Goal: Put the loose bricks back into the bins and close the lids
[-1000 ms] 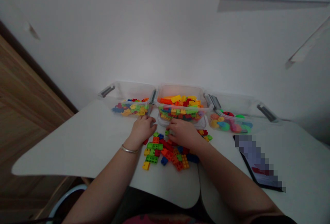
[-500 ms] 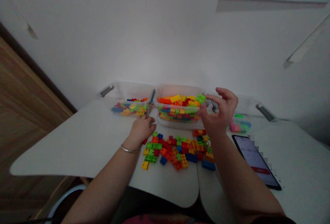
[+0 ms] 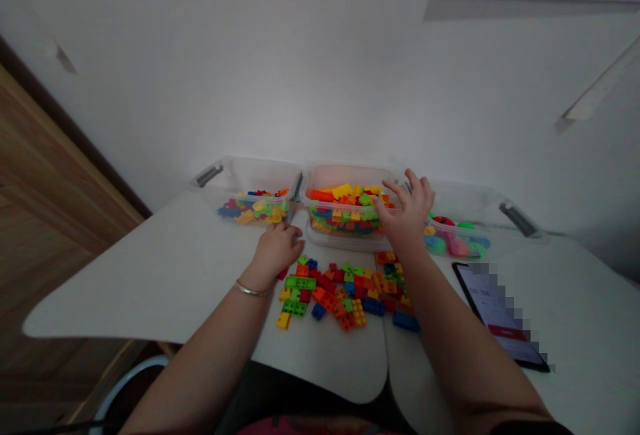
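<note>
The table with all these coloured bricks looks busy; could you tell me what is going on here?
A person is working at a white table with both bare hands. Their right hand is open over the corner of a clear middle bin of plastic bricks, holding nothing visible. Their left hand rests curled beside loose bricks on the table; anything in it would be hidden. To the left stands a smaller bin of bricks, to the right a bin of round coloured pieces.
</note>
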Demonstrator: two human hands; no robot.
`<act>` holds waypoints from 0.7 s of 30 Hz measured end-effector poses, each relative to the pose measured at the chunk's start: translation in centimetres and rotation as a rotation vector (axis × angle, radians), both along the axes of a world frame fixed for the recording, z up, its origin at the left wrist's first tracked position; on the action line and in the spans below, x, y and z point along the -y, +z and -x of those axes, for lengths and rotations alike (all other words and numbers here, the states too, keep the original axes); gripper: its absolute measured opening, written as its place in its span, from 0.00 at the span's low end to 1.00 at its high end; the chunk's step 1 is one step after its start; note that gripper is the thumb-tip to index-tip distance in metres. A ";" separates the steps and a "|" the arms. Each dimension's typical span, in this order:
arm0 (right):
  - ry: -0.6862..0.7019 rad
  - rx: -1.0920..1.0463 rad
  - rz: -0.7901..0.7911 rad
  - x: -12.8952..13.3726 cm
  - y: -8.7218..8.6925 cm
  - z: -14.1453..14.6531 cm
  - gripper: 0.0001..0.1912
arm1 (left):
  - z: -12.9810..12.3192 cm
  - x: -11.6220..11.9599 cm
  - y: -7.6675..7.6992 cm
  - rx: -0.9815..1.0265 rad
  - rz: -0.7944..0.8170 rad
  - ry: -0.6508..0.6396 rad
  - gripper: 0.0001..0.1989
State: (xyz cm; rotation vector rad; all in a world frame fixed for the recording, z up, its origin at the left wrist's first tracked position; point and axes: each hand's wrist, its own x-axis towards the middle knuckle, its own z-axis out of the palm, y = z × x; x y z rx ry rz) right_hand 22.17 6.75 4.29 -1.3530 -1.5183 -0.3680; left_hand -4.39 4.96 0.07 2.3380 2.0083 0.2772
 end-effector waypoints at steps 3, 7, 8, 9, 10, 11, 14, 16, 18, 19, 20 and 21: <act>-0.012 0.015 0.001 0.2 0.2 0.1 0.15 | 0.0 0.0 0.0 0.002 0.000 0.005 0.18; -0.024 0.048 -0.009 0.4 0.4 0.2 0.14 | 0.0 0.1 0.1 0.010 0.001 0.005 0.18; -0.025 0.053 -0.013 0.5 0.5 0.2 0.14 | 0.0 0.1 0.1 0.011 0.004 0.005 0.18; -0.021 0.058 -0.020 0.7 0.6 0.2 0.13 | -0.1 0.1 0.1 0.011 0.006 0.005 0.18; -0.011 0.061 -0.034 0.9 0.8 0.3 0.13 | -0.1 0.1 0.2 0.011 0.008 0.004 0.18; 0.003 0.061 -0.053 1.1 1.1 0.3 0.13 | -0.1 0.1 0.2 0.010 0.008 0.003 0.18; 0.090 0.058 -0.071 2.1 2.1 0.6 0.13 | -0.1 0.1 0.2 0.004 0.005 0.005 0.18; 0.246 0.059 -0.005 2.9 2.8 1.0 0.11 | -0.1 0.1 0.2 0.002 0.002 0.005 0.18; 0.460 0.100 0.092 3.8 3.4 1.6 0.10 | -0.1 0.1 0.2 0.002 -0.001 0.005 0.17; 0.556 0.143 0.139 4.2 3.6 1.9 0.10 | -0.1 0.1 0.2 0.004 -0.002 0.004 0.17; 0.628 0.200 0.186 4.5 3.7 2.3 0.09 | -0.1 0.1 0.2 0.005 -0.002 0.004 0.17; 0.677 0.264 0.238 4.8 3.8 2.6 0.08 | -0.1 0.2 0.3 0.005 -0.003 0.004 0.17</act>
